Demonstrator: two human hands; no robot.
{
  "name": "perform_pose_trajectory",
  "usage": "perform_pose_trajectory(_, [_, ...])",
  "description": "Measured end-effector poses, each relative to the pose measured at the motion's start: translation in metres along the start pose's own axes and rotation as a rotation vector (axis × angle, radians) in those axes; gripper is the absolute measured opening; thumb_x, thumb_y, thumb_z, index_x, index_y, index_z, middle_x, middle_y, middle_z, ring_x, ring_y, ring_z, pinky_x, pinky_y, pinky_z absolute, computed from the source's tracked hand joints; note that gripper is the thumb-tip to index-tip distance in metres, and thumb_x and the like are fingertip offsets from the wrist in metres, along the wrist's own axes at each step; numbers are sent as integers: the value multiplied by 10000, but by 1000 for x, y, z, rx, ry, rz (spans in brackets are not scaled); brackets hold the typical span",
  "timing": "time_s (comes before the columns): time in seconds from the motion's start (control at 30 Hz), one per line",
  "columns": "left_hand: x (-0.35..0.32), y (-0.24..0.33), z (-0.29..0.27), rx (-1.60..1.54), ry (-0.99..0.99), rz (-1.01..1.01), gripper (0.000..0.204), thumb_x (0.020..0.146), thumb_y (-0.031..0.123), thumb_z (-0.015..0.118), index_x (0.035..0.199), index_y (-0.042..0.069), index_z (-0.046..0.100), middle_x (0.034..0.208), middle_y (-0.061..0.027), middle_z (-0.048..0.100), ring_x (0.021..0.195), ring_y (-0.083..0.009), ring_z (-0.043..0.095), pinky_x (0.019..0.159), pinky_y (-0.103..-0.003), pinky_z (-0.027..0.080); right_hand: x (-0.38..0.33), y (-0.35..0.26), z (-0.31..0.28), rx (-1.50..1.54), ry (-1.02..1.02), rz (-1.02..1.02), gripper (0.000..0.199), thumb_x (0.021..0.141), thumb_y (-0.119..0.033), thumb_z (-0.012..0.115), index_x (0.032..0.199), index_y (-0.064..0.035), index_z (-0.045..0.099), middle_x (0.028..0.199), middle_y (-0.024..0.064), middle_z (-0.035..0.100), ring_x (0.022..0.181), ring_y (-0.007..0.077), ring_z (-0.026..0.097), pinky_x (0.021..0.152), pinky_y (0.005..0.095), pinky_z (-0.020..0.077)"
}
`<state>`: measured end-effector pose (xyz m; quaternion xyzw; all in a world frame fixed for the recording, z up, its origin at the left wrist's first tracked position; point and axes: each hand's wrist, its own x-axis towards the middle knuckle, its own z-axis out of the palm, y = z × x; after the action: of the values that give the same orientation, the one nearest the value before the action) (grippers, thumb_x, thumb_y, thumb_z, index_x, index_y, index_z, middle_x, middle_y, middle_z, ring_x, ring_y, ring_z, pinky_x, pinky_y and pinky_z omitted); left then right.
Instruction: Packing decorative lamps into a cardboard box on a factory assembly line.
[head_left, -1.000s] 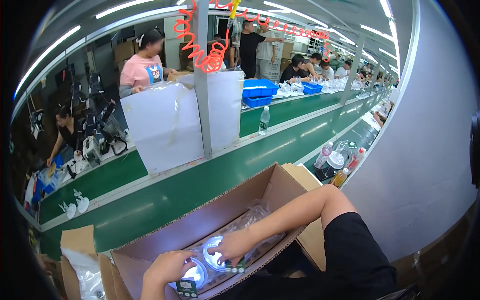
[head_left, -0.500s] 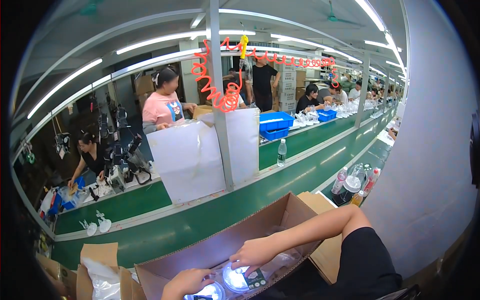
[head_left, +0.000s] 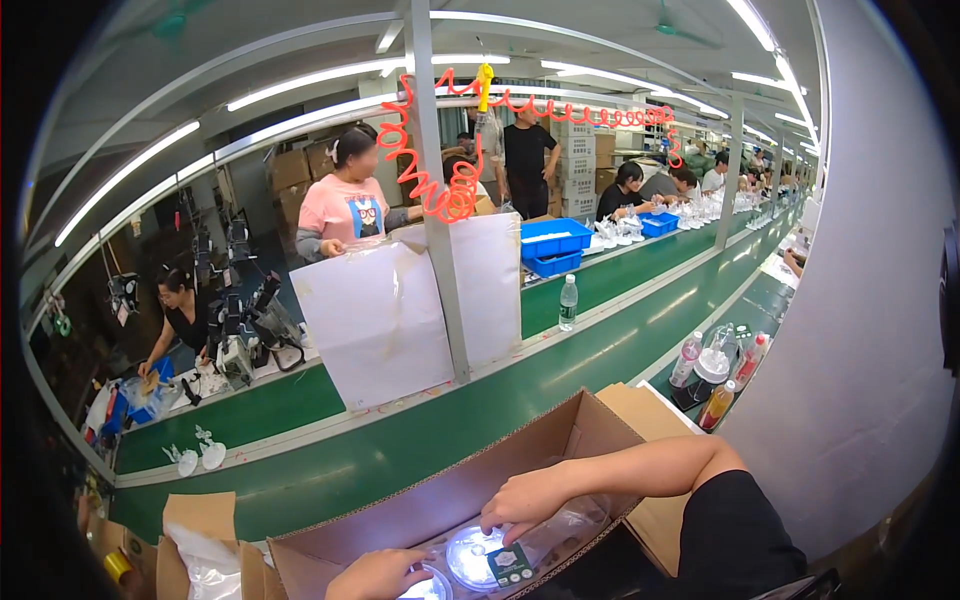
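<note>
A long cardboard box [head_left: 400, 510] stands open in front of me. Inside it, toward the middle, lies a glowing white round lamp [head_left: 470, 560] in clear plastic, with a dark green card [head_left: 511, 566] at its lower right. My right hand [head_left: 528, 497] reaches in from the right, its bent fingers gripping this lamp's upper right edge. To the left glows a second round lamp [head_left: 430, 584], cut off by the frame's bottom. My left hand [head_left: 378, 575] curls over its upper left rim, partly covering it. Clear plastic wrapping [head_left: 570, 522] spreads along the box's right part.
Beyond the box runs a green conveyor belt [head_left: 400, 435]. A smaller carton [head_left: 200, 510] with white plastic lining stands at left. Bottles [head_left: 717, 405] crowd the right side. A metal post [head_left: 440, 250], white boards [head_left: 375, 325] and several co-workers are across the belt.
The view has shifted slightly. My hands stay at the two lamps, the right hand's fingers now a little higher on its lamp. Across the belt, the person in pink has turned.
</note>
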<state>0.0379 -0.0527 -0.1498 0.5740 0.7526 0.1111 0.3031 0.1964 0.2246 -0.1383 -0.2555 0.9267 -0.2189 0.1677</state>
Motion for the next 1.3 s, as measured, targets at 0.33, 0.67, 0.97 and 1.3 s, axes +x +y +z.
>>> perform_pose_trajectory(0.33, [3,-8,7,4,-31,8,383,916,232,667,1275,100,685,1054,-216,731,981,-401,695,853,-469,543,1,-1,14,55,-171,43,552,915,-367,717,1343,-47,578,1174,202,684,1088,408,651,932,513,509])
perform_pose_trajectory(0.67, [3,-16,13,6,-104,-4,430,912,233,682,1318,96,656,1066,-227,731,968,-407,702,851,-473,548,9,6,53,142,-395,-77,616,910,-340,714,1418,-68,495,1304,203,584,1138,440,601,957,520,484])
perform_pose_trajectory(0.97, [6,-33,23,1,-175,-72,456,910,285,707,1316,87,652,1038,-238,729,922,-402,712,814,-465,550,14,13,55,125,-391,-71,640,873,-343,738,1404,-60,519,1291,209,560,1156,427,593,964,518,480])
perform_pose_trajectory(1.3, [3,-24,16,33,-121,-46,414,913,237,708,1285,62,660,980,-242,720,901,-422,696,798,-466,539,12,-1,41,121,-443,-1,604,891,-354,721,1406,-98,536,1261,184,564,1111,418,624,904,519,501])
